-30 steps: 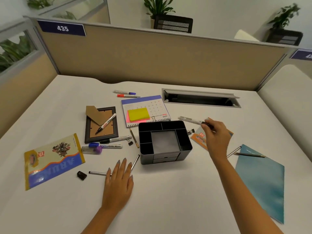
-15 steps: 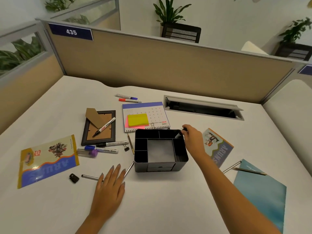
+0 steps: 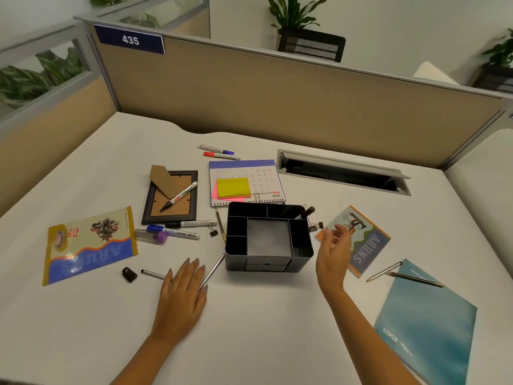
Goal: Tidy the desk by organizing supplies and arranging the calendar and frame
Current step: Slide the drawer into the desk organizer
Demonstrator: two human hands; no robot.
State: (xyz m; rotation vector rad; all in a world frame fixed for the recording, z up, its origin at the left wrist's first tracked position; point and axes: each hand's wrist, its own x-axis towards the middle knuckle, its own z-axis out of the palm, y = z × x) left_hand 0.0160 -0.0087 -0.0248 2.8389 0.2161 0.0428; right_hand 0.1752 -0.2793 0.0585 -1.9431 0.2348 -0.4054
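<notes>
From my screen, starting far left on the desk [image 3: 83,343], I count two printed booklets: one [image 3: 90,244] lies flat at the left, the second [image 3: 358,240] sits right of the organizer. A small black cap [image 3: 129,273] lies near the first one. Next comes one picture frame [image 3: 170,197], face down, its long axis running near to far, with one marker [image 3: 179,196] lying diagonally across it, tip pointing near-left. Just near the frame I see two more markers [image 3: 191,224] lying left to right, beside a clear tube with a purple cap [image 3: 151,236]. Two further markers [image 3: 219,151] lie at the far side, above the one calendar [image 3: 245,182], which lies flat with a yellow sticky pad [image 3: 233,187] on it.

My left hand [image 3: 183,290] rests flat on the desk, fingers spread, over two silver pens [image 3: 212,270].

The single black organizer [image 3: 268,237] stands mid-desk; one dark marker [image 3: 306,212] stands tilted in its far-right compartment, tip down. A pencil [image 3: 221,226] lies just left of it, running near to far.

My right hand [image 3: 334,254] hovers just right of the organizer, fingers loose and holding nothing. Farther right lie one silver pen [image 3: 384,271], one dark pencil [image 3: 416,279] and one blue folder [image 3: 424,323].
</notes>
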